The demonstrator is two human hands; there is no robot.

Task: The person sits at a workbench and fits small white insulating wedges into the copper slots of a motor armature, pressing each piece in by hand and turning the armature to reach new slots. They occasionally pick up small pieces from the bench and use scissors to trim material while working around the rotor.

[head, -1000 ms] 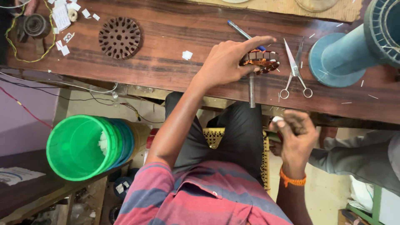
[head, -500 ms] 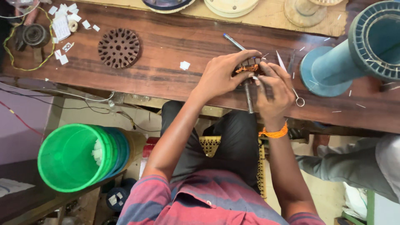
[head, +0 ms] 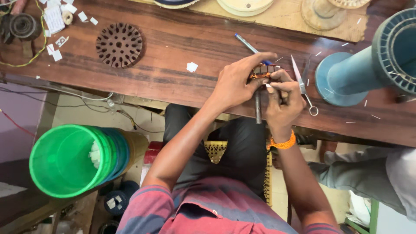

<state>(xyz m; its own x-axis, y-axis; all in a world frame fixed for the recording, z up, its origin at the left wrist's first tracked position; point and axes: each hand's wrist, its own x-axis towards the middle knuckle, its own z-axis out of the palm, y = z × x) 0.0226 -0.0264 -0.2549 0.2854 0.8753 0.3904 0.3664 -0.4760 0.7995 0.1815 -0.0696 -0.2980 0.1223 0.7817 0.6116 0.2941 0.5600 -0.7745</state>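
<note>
My left hand (head: pixel 237 82) grips a small motor rotor (head: pixel 262 71) with copper windings at the near edge of the dark wooden bench (head: pixel 173 56). Its steel shaft (head: pixel 258 107) points back toward me. My right hand (head: pixel 284 100), with an orange wristband, touches the rotor's right side, and a small white slip (head: pixel 268 86) is pinched in its fingertips. A blue pen (head: pixel 246 43) lies just beyond the rotor. Scissors (head: pixel 303 86) lie right beside my right hand.
A round slotted metal disc (head: pixel 118 44) lies left on the bench among white paper scraps (head: pixel 192 66). A big teal spool (head: pixel 368 65) stands at the right. Green stacked buckets (head: pixel 71 160) sit lower left. Another person's grey sleeve (head: pixel 368 177) shows lower right.
My right hand came up from below the bench edge to the rotor, joining my left hand. The left hand has kept its hold on the rotor throughout.
</note>
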